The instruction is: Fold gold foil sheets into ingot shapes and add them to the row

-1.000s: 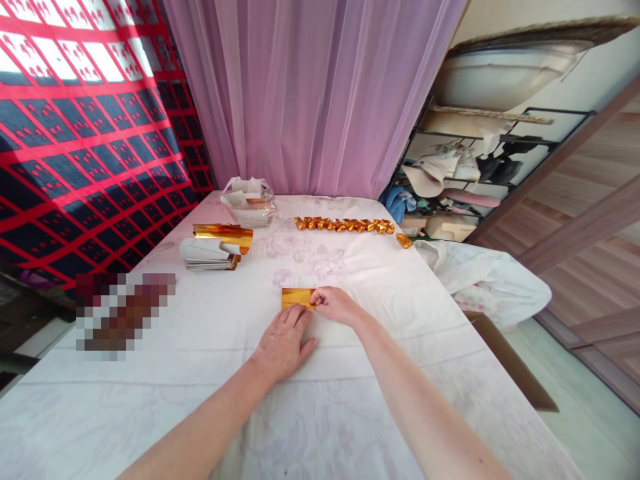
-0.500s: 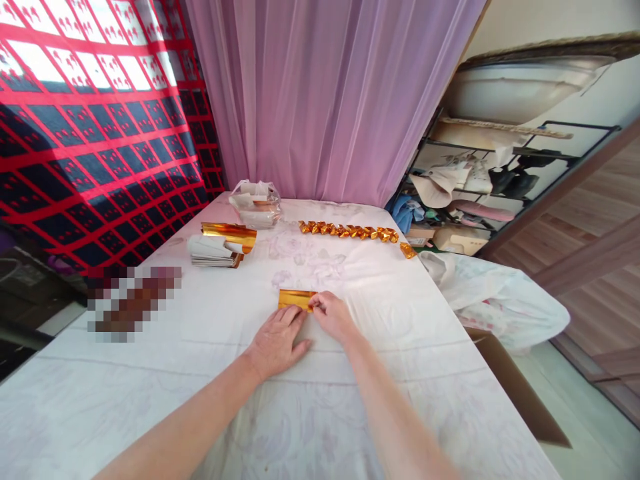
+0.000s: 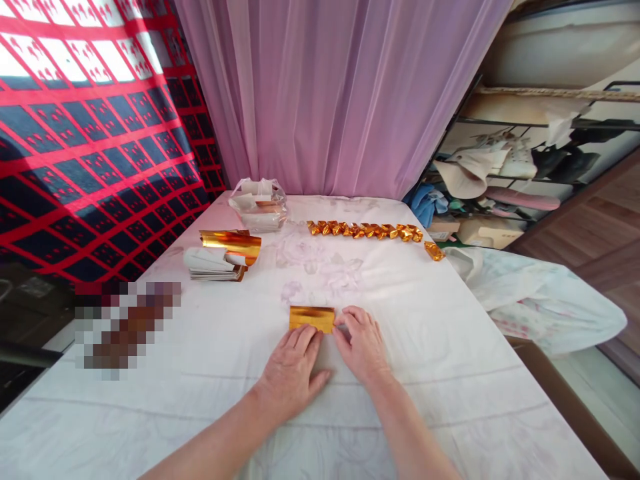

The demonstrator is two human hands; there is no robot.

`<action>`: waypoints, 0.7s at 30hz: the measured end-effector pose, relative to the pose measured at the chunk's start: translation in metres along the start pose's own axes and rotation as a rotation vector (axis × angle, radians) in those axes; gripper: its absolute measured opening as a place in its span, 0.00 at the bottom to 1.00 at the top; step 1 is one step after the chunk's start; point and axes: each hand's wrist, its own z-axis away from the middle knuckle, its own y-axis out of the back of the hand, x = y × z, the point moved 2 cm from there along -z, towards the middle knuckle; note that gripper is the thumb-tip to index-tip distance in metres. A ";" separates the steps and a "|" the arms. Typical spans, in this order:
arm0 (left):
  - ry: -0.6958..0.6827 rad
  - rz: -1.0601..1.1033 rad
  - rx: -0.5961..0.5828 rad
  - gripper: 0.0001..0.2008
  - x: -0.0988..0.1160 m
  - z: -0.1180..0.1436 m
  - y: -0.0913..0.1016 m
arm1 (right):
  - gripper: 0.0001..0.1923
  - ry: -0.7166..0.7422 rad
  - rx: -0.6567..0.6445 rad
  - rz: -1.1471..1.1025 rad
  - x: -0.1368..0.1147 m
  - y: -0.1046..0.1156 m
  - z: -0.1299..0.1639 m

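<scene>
A folded strip of gold foil paper (image 3: 313, 317) lies flat on the bed-like surface in front of me, its long side running left to right. My left hand (image 3: 295, 367) lies palm down, the fingertips pressing the strip's near edge and the thumb spread to the right. At the strip's right end, my right hand (image 3: 363, 343) has thumb and index finger brought together on the corner, with the other fingers loosely curled above. Whatever the fingertips cover of the strip is hidden.
A row of folded gold foil pieces (image 3: 365, 231) runs along the back, with a single piece (image 3: 434, 251) at its right end. Back left are a stack of gold and white sheets (image 3: 215, 263) and a clear plastic bag (image 3: 260, 207). A shelf rack and white bag (image 3: 555, 293) stand right.
My right hand has shifted from the strip's near right part to its right end, its fingers opening out somewhat. My left hand stays on the near edge. The whole view has moved slightly closer.
</scene>
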 end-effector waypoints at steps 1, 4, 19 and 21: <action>-0.002 -0.005 0.004 0.27 0.000 0.001 -0.001 | 0.06 -0.014 0.010 0.002 -0.001 -0.001 0.001; -0.008 -0.014 0.000 0.28 0.000 0.002 -0.004 | 0.06 -0.068 0.052 0.024 -0.006 -0.006 0.002; 0.002 0.002 0.016 0.29 0.002 0.005 -0.003 | 0.07 0.090 0.192 -0.023 -0.004 -0.003 0.005; -0.005 0.005 0.011 0.30 0.002 0.005 -0.003 | 0.10 0.083 0.151 -0.063 -0.010 -0.003 0.005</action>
